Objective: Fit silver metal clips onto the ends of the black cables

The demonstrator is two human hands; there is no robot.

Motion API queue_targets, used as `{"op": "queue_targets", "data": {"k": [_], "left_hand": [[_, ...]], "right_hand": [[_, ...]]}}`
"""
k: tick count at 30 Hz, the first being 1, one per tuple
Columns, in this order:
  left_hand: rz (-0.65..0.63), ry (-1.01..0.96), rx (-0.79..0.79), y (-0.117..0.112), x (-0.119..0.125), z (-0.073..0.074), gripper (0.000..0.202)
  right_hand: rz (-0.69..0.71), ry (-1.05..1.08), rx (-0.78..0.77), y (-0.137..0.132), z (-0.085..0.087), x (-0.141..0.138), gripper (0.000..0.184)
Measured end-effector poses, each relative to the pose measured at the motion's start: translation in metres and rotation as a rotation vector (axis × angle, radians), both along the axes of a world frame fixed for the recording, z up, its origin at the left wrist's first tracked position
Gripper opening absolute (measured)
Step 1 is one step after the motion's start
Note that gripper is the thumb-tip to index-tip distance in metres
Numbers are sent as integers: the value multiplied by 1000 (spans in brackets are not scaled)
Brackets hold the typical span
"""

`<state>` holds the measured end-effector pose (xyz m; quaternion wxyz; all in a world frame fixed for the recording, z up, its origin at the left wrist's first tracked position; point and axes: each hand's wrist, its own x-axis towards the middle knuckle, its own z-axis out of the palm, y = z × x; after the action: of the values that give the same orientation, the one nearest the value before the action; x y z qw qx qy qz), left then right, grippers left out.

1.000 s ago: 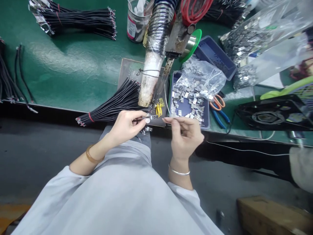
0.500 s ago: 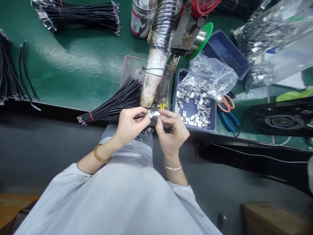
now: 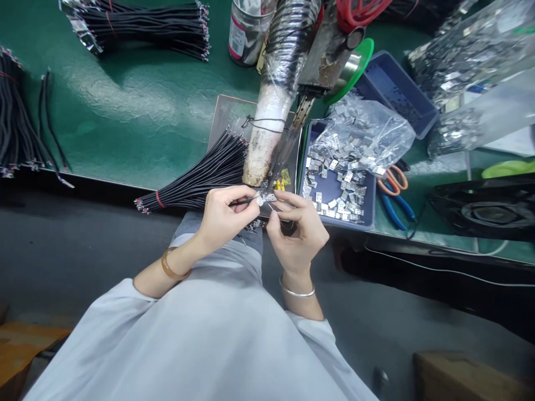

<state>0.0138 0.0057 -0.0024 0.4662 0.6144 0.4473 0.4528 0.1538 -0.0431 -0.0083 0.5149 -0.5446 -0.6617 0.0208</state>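
My left hand (image 3: 229, 216) pinches a black cable (image 3: 244, 200) between thumb and fingertips. The cable's end meets a small silver metal terminal (image 3: 270, 197) under the soldering iron (image 3: 301, 111). My right hand (image 3: 297, 228) is just right of the terminal, thumb and fingers curled together. A thin solder wire (image 3: 271, 208) sticks out at its thumb tip; the exact grip is partly hidden. Beside my left hand lies a bundle of black cables (image 3: 196, 172) tied with a red band.
A blue tray (image 3: 368, 214) of loose metal terminals and a plastic bag (image 3: 376, 128) stands right. Beyond are pliers (image 3: 395, 200) and a green-rimmed spool (image 3: 355, 69). A white duct (image 3: 267, 122) hangs above the work. More cable bundles (image 3: 154, 30) lie left and behind.
The whole view has shifted slightly, so the bench things appear farther right. My right thumb and fingers have drawn back a little from the metal terminal. My left hand keeps its pinch.
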Motion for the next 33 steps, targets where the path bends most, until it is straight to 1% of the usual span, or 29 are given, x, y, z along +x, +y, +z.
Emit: {"op": "queue_targets", "data": {"k": [3, 7, 9, 10, 11, 13, 14, 15, 16, 17, 19, 21, 23, 25, 27, 29, 31, 33], "left_hand": [[-19, 53, 9, -1, 0, -1, 19], [-46, 105, 62, -2, -3, -3, 20], [-97, 138, 109, -3, -7, -4, 19], [-136, 153, 138, -3, -10, -4, 19], [-179, 166, 172, -4, -13, -5, 18], [-238, 175, 241, -6, -20, -6, 17], [-248, 168, 271, -7, -23, -7, 15], [-242, 155, 295, -8, -25, -8, 14], [-219, 141, 318, -8, -27, -9, 14], [-183, 138, 347, -7, -28, -10, 14], [-90, 205, 451, -4, -29, -14, 15], [-9, 376, 603, 3, -27, -18, 19], [8, 580, 726, 10, -23, -23, 26], [-22, 720, 772, 16, -20, -27, 30], [-32, 748, 802, 20, -17, -30, 31], [-11, 678, 840, 20, -17, -31, 31], [1, 566, 855, 17, -18, -31, 28], [-30, 468, 841, 13, -20, -29, 25]], "right_hand": [[9, -13, -8, -2, -1, 3, 16], [30, 22, -38, -6, -2, 4, 14], [28, 94, -65, -8, -2, 6, 11], [5, 140, -54, -9, -1, 9, 8], [-39, 181, -10, -10, 0, 12, 6], [-189, 220, 120, -10, 4, 24, 7], [-282, 202, 166, -10, 6, 31, 10], [-370, 161, 164, -8, 8, 39, 13], [-439, 101, 107, -6, 11, 48, 15], [-477, 28, -7, -4, 13, 57, 17], [-467, -93, -278, 2, 16, 74, 18], [-427, -156, -497, 10, 17, 86, 18], [-381, -187, -630, 18, 17, 94, 17], [-306, -213, -703, 26, 19, 97, 17], [-229, -241, -742, 31, 22, 99, 16], [-189, -274, -769, 35, 26, 100, 15], [-169, -303, -805, 37, 30, 102, 14], [-138, -329, -842, 39, 34, 104, 13]]}}
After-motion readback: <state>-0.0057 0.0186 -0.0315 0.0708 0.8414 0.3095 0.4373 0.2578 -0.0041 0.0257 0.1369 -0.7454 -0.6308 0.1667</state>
